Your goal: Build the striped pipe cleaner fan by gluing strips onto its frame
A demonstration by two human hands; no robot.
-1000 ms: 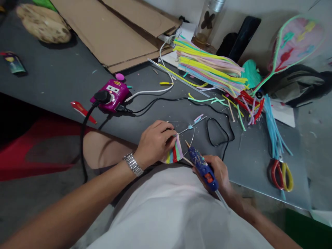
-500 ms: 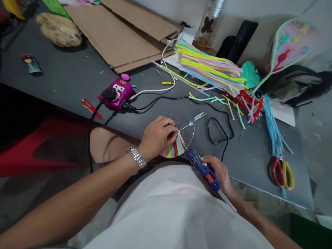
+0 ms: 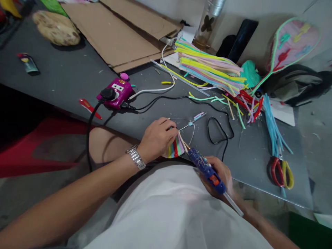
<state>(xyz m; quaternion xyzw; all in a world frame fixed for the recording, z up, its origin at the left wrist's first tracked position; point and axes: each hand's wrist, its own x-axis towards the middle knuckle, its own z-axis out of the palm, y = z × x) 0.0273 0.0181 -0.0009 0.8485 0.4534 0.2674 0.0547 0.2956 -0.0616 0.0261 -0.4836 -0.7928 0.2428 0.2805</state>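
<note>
Pinched between the fingers of my left hand [image 3: 158, 138] is a fan-shaped piece of striped pipe cleaners [image 3: 175, 148] in yellow, red, green, lilac and cream. A thin wire loop and a stick with blue and lilac bits [image 3: 191, 123] stick out past my fingertips. My right hand [image 3: 220, 173] is closed around a blue glue gun [image 3: 204, 166] with an orange switch and a clear glue stick at its back. The gun's nozzle touches or nearly touches the right edge of the striped piece. My right fingers are partly hidden behind the gun.
A purple power adapter [image 3: 115, 92] with black cords stands left of centre. Bundled pipe cleaners [image 3: 210, 67] lie at the back, with loose cut pieces nearby. Scissors [image 3: 281, 173] rest near blue pipe cleaners [image 3: 272, 128] at right. Cardboard sheets [image 3: 121, 38] and a red cutter [image 3: 90, 108] are on the table.
The glue gun has shifted slightly right and down, its nozzle moving along the piece's right edge. My left hand stays nearly in place, still holding the striped piece.
</note>
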